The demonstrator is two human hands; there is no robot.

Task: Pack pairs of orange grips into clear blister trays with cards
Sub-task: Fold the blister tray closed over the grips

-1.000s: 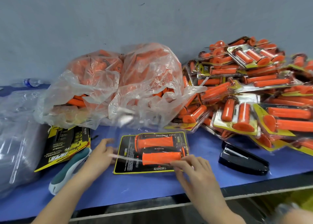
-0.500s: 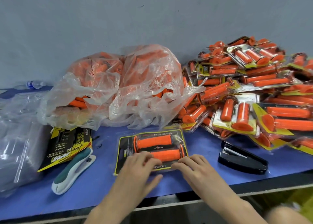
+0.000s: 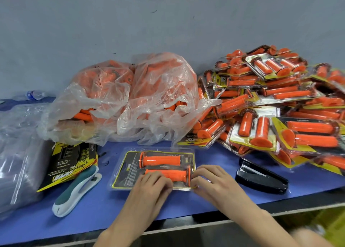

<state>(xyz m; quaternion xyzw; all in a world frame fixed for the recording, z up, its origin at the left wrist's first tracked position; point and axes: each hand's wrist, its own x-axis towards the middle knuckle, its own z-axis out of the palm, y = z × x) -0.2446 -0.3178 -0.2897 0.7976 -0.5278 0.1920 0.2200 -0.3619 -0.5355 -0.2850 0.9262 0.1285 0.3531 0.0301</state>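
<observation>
A grey wall backed the blue bench (image 3: 119, 211). Upside-down lettering on the stacked black-and-yellow cards (image 3: 71, 164) at left read roughly PRO TAPER. Print on the card inside the clear plastic blister tray (image 3: 128, 172) was too small to read. A clear bag of loose grips (image 3: 130, 97), a heap of finished packs (image 3: 280, 106), a black stapler (image 3: 261, 179) and a teal-and-white stapler (image 3: 76, 190) ringed the tray, which held two orange ribbed rubber grips (image 3: 161, 160). The left hand (image 3: 151, 187) had its grip curled over the nearer one; the right hand (image 3: 211, 181) pinched the tray's near right corner.

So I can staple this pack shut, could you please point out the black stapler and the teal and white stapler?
black plastic stapler (image 3: 261, 179): head view, middle of its top.
teal and white stapler (image 3: 76, 188): head view, middle of its body.
</observation>
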